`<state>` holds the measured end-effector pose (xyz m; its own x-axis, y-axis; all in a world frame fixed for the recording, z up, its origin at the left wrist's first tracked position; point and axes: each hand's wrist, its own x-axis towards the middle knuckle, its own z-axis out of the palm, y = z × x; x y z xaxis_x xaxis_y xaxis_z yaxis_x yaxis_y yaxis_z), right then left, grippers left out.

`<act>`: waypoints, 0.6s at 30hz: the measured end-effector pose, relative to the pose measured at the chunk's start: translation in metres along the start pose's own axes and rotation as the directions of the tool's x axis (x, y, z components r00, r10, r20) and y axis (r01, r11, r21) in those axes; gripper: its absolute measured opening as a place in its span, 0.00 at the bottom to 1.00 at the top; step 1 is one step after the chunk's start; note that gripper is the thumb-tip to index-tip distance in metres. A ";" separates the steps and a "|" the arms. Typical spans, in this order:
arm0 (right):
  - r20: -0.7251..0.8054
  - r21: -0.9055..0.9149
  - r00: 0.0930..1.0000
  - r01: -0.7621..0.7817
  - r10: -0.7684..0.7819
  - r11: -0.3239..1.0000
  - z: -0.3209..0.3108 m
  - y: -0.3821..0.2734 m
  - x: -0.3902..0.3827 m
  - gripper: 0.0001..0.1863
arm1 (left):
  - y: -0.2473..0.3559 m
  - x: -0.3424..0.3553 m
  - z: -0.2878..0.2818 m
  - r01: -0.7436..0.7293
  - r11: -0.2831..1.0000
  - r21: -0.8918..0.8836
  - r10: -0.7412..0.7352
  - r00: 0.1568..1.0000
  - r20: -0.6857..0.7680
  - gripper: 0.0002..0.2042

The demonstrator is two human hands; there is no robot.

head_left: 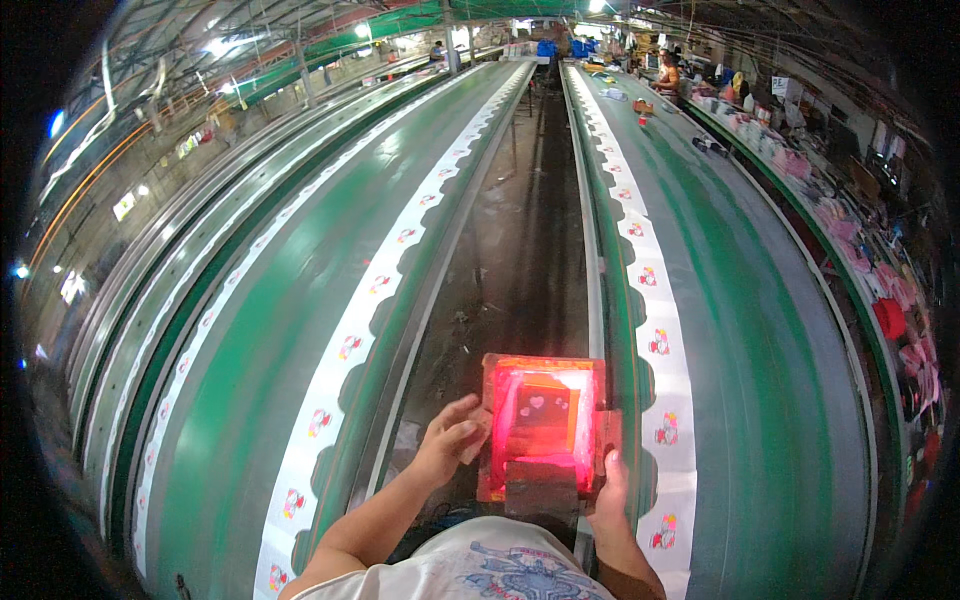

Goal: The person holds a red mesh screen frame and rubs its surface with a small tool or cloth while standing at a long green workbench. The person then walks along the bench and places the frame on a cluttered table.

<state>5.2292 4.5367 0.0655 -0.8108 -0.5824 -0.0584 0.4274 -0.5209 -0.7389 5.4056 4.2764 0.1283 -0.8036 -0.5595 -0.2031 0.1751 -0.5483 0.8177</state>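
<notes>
In front of my body I hold a small screen-printing frame (541, 428), stained bright pink and red inside, with pale heart shapes on its mesh. Its near end carries a dark, flat strip (541, 486). The fingers of my left hand (450, 440) close on a tab at the left side. My right hand (608, 490) grips the right side, thumb up along the edge. The frame hangs above the gap between two long green tables, close to the right table's edge. What lies under the frame is hidden.
A white scalloped strip with repeated small cartoon prints (655, 310) runs along the right table (760, 400). A similar strip (335, 385) lies on the left table (240, 400). A dark wet-looking floor (500, 250) shows between. Far right, a person (667, 72) stands near cluttered goods.
</notes>
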 end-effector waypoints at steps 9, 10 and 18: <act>0.102 -0.075 0.993 -0.058 0.066 0.995 0.051 0.025 0.238 0.35 | 0.042 0.199 -0.026 -0.049 0.993 -0.110 0.071 0.975 0.213 0.42; 0.068 -0.075 0.996 -0.045 0.050 0.996 0.050 0.032 0.264 0.34 | 0.050 0.225 -0.024 -0.025 0.987 -0.159 0.059 0.975 0.215 0.43; 0.072 -0.101 0.993 -0.087 0.094 0.991 0.097 0.028 0.474 0.38 | 0.087 0.438 -0.023 -0.030 0.946 -0.324 0.122 0.955 0.269 0.42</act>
<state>4.8953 4.1860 0.0822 -0.7362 -0.6721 -0.0793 0.4536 -0.4031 -0.7949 5.0823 3.9697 0.0981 -0.8993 -0.4344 0.0503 0.3736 -0.7033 0.6049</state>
